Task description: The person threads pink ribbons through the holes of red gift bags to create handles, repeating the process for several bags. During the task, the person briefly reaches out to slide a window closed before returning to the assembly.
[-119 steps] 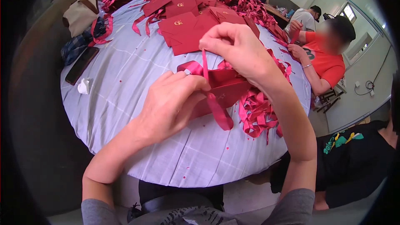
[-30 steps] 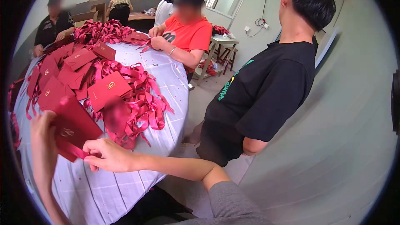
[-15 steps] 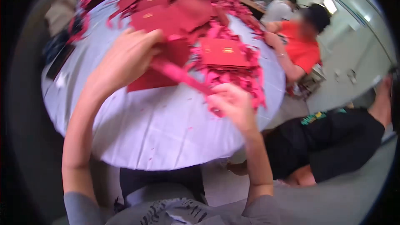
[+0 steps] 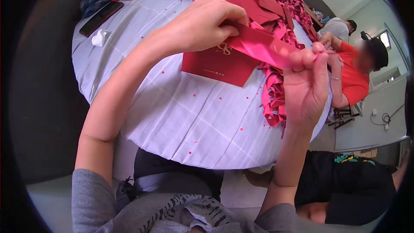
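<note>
Above the table (image 4: 172,116), one ribbon (image 4: 258,45) stretched between two hands: left hand (image 4: 202,21) fingers pinched one end, right hand (image 4: 304,84) fingers clamped the other. One red card (image 4: 215,64) lay flat beneath, one ribbon pile (image 4: 274,99) just beside.

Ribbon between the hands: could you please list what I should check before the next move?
1. Left hand grips one end of the ribbon: ok.
2. Right hand pinches the other end: ok.
3. Ribbon free of twists: cannot tell.
4. Red card lies flat on the table: ok.
5. Ribbon threaded through the card: cannot tell.
</note>
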`<state>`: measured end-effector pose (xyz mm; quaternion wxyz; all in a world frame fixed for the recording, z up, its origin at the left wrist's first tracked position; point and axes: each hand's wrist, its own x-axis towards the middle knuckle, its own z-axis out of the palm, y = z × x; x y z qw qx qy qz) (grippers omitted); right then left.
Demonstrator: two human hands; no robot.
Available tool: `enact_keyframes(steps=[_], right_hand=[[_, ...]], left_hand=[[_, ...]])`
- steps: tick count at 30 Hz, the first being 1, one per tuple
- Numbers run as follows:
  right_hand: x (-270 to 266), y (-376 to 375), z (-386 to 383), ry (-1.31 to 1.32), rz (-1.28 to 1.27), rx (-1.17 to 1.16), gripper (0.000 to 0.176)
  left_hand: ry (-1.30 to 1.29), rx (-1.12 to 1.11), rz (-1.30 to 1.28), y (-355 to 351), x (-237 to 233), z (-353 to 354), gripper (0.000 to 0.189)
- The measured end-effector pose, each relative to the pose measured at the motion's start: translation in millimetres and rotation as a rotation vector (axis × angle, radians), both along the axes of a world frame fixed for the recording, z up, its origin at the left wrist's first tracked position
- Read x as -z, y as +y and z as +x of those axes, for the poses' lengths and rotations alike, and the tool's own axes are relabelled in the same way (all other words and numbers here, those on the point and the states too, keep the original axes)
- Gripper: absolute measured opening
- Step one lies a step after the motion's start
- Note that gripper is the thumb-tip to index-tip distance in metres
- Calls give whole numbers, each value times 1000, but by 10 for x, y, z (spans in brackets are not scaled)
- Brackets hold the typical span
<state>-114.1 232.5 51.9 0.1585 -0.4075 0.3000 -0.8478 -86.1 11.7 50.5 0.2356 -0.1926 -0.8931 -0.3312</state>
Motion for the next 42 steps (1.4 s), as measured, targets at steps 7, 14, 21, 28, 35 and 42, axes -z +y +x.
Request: enact_keyframes(steps=[7,14,21,28,35,42], right_hand=[[274,-382,2,-21,623,389,18],[315,-483,68,3,643,458,16],[309,-481,90,-30,669,546,14],[308,-425,96,-108,651,513,13],[291,-376,86,-167,655,496,14],[268,-399,122,-41,746,693,16]], left_hand=[[-76,22,206,-107,62,-59,18],[-117,58,264,-70,57,14,18],[-54,8,200,19,99,43,19],[75,-89,85,152,87,143,17],[366,-211,-92,317,223,158,17],[416,-212,-152,386,209,175,15]])
